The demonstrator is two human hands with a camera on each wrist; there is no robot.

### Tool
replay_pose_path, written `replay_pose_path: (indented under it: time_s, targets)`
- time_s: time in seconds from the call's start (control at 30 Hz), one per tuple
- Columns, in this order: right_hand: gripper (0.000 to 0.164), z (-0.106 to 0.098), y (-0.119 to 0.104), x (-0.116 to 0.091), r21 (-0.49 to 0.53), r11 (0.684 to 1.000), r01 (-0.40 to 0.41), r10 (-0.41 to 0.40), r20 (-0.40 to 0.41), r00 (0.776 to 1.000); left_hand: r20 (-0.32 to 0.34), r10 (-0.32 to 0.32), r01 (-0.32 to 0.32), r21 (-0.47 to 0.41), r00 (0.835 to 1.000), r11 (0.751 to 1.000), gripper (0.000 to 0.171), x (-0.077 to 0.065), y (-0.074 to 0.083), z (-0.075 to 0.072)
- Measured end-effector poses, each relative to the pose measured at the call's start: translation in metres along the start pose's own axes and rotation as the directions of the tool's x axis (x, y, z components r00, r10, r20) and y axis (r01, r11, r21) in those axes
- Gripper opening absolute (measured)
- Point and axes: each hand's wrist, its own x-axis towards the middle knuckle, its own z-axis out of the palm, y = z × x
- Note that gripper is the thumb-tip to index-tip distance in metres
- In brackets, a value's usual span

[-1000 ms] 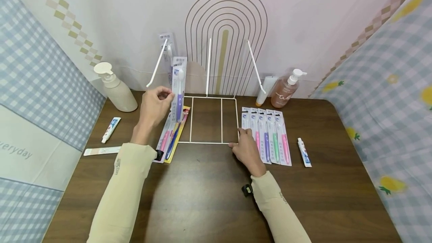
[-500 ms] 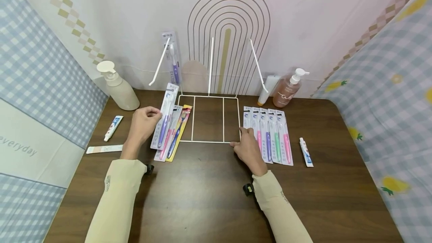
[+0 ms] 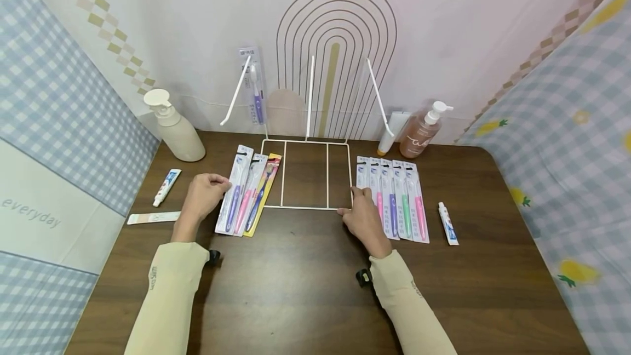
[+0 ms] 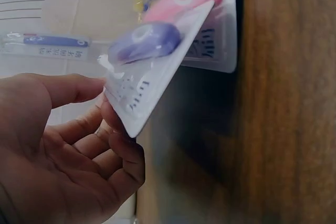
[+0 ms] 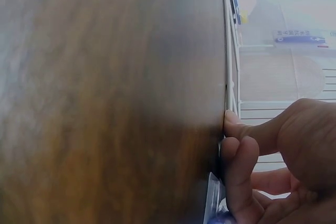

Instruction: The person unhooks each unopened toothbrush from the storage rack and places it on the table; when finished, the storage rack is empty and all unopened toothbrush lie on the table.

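Note:
My left hand [image 3: 201, 197] pinches the left edge of a packaged purple toothbrush [image 3: 233, 201] between thumb and fingers. In the left wrist view that pack [image 4: 137, 85] is tilted, its near end raised above the wooden table. Just right of it lie a packaged pink toothbrush [image 3: 243, 210] and a blue toothbrush on a yellow card [image 3: 262, 196]. My right hand [image 3: 363, 219] holds the front right corner of a white wire rack [image 3: 300, 208], thumb at the front bar, fingers at the side bar. One packaged purple toothbrush [image 3: 257, 92] hangs on the rack's left hook [image 3: 235, 91].
Several packaged toothbrushes [image 3: 405, 207] lie in a row beside my right hand. Toothpaste tubes [image 3: 167, 187] lie on both sides, with a narrow pale pack [image 3: 153, 218] at left. A cream pump bottle [image 3: 179, 138], an amber pump bottle [image 3: 416, 138] and a white tube [image 3: 393, 133] stand behind.
My left hand has brought the purple toothbrush pack down from the left hook to the table, left of the pink one. The right hand has stayed at the rack's corner.

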Motion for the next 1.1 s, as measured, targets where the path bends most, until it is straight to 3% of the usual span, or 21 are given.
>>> replay_pose_path:
  time_s: [0.1, 0.2, 0.6, 0.83, 1.1]
  targets:
    - [0.082, -0.001, -0.001, -0.001, 0.009, 1.0, -0.005, 0.005, 0.0, 1.0, 0.035, -0.01, 0.009, 0.025, 0.999, 1.0, 0.027, 0.016, -0.026, 0.003]
    - [0.082, -0.001, -0.002, -0.001, 0.008, 1.0, -0.007, 0.007, 0.001, 1.0, 0.045, -0.009, 0.008, 0.031, 0.999, 0.999, 0.027, 0.023, -0.038, 0.006]
    - [0.081, 0.001, 0.001, 0.0, -0.004, 1.0, 0.017, -0.017, -0.016, 1.0, 0.039, -0.045, 0.042, 0.089, 0.998, 0.995, 0.027, 0.012, -0.034, 0.005]
    - [0.081, 0.0, 0.001, 0.004, -0.002, 1.0, 0.026, -0.026, -0.024, 0.999, -0.002, -0.035, 0.035, 0.111, 0.999, 0.993, 0.024, 0.015, -0.032, 0.006]
    - [0.08, 0.003, 0.003, 0.0, 0.001, 1.0, 0.016, -0.016, -0.017, 1.0, -0.008, -0.009, 0.01, 0.124, 1.0, 0.992, 0.022, 0.006, -0.035, 0.01]
